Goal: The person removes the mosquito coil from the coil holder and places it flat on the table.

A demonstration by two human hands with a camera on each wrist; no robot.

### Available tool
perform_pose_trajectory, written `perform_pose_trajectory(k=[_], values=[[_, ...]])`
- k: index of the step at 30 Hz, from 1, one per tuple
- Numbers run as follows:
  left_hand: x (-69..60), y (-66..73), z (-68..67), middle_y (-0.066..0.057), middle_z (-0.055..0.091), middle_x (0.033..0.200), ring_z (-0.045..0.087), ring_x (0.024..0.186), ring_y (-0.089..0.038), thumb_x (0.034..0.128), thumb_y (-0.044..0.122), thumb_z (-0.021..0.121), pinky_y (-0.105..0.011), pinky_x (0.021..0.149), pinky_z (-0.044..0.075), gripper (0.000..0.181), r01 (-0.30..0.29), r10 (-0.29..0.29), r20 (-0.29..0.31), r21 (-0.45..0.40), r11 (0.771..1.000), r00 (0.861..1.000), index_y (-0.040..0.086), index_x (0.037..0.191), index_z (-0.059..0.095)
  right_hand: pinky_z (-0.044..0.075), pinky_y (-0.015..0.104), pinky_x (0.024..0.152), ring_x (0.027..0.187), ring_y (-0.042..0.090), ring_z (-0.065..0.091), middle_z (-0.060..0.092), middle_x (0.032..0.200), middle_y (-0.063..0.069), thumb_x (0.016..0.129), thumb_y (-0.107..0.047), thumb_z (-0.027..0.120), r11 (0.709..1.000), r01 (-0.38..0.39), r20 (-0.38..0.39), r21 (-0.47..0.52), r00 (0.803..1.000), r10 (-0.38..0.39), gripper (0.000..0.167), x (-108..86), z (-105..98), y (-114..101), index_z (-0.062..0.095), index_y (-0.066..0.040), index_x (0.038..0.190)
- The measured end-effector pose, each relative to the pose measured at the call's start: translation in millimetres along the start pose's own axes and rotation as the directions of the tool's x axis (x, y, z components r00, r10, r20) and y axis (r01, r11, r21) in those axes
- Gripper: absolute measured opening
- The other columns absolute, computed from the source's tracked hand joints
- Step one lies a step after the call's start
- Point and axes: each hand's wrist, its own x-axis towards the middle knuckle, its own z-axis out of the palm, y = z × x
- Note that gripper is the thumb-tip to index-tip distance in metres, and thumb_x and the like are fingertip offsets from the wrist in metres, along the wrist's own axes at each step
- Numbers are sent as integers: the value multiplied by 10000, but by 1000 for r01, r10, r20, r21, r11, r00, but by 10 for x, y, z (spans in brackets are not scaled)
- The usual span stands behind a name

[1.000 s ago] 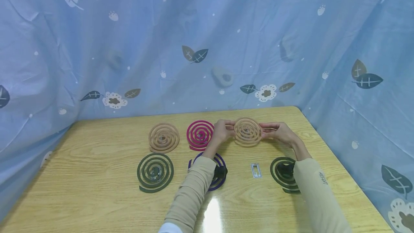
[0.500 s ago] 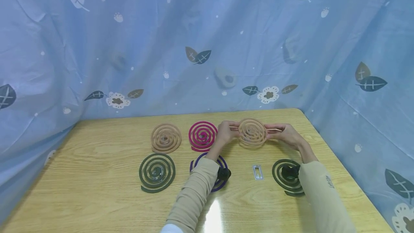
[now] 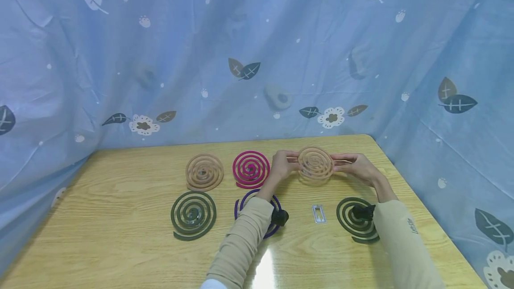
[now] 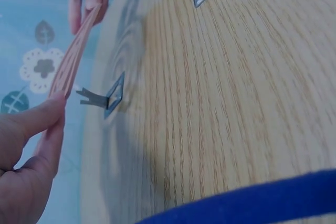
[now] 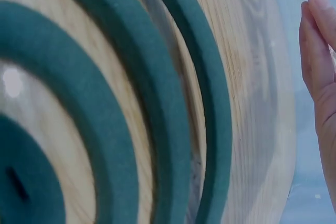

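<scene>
Both hands hold a tan mosquito coil (image 3: 315,147) above the table's back right part. My left hand (image 3: 282,165) pinches its left edge between thumb and fingers, and my right hand (image 3: 358,168) pinches the opposite edge. In the left wrist view the coil (image 4: 75,61) appears nearly edge-on, apart from the table, with a small metal coil stand (image 4: 114,96) standing near it, prong raised. The right wrist view catches only part of the right hand (image 5: 321,56) and a tip of the coil.
On the wooden table (image 3: 120,226) lie another tan coil (image 3: 204,155), a magenta coil (image 3: 251,152), a dark green coil (image 3: 193,192), a purple coil (image 3: 237,208) partly behind the left forearm, and a green coil (image 3: 339,213) by the right forearm. A bare metal stand (image 3: 319,220) lies between those forearms.
The held tan coil and both hands have shifted slightly to the right over the table. The head view has moved a little; the other coils stay in place.
</scene>
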Motion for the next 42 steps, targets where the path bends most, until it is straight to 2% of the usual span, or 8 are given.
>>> perform_pose_trajectory(k=[8,21,26,28,31,34,37,42], values=[[-33,38,56,-189,691,1051,686,952,-275,775,-93,736,-222,719,589,310,-4,4,-11,24,1000,1000,-71,1080,684,535,233,895,1009,55,637,662,1099,-105,857,27,680,1000,-1,-22,-19,1000,1,498,-38,-68,26,492,117,1310],[-27,67,163,-220,687,1031,690,932,-286,766,-92,742,-229,712,592,310,-24,24,0,-23,999,1000,-95,1069,678,532,220,892,1003,56,639,672,1088,-102,854,33,680,1000,-11,-31,-4,999,11,451,-125,-145,9,547,66,1284],[9,33,219,-179,698,1009,697,904,-241,755,-78,762,-221,713,590,294,-11,11,-4,-15,1000,1000,-65,1042,698,539,212,873,981,43,645,679,1068,-113,844,22,696,1000,-7,-49,-19,999,6,451,-162,-175,9,562,58,1273],[66,-59,261,-129,708,975,700,860,-188,749,-35,787,-205,682,587,278,-47,47,-6,-1,999,999,-29,1017,716,538,210,873,979,39,646,678,1063,-118,848,26,690,1000,-2,-46,-17,999,1,439,-177,-189,11,572,48,1270],[74,-80,284,-96,707,973,694,840,-145,754,-6,794,-195,671,583,276,-58,57,3,14,998,998,-12,1019,719,538,210,872,981,35,644,680,1058,-122,852,45,676,1000,1,-41,7,999,-1,401,-195,-212,16,612,7,1246],[59,-58,308,-116,708,976,696,852,-177,757,-17,788,-202,681,585,281,-63,63,0,10,998,998,-28,1028,714,539,215,875,986,41,645,679,1064,-120,863,60,656,999,5,-24,37,1000,-5,375,-213,-234,23,638,-27,1227],[-11,50,315,-170,699,995,694,886,-242,760,-71,762,-199,695,583,289,-44,44,-4,17,999,999,-74,1041,694,537,237,891,992,57,647,678,1074,-111,872,67,640,998,13,-7,57,1000,-13,378,-233,-254,27,621,-9,1242],[-50,95,362,-182,688,1040,687,907,-272,771,-79,746,-183,683,577,298,-36,37,-10,29,999,999,-75,1063,686,532,257,906,994,51,643,674,1079,-123,869,53,652,999,6,-20,37,1000,-5,397,-267,-282,27,597,16,1260]])
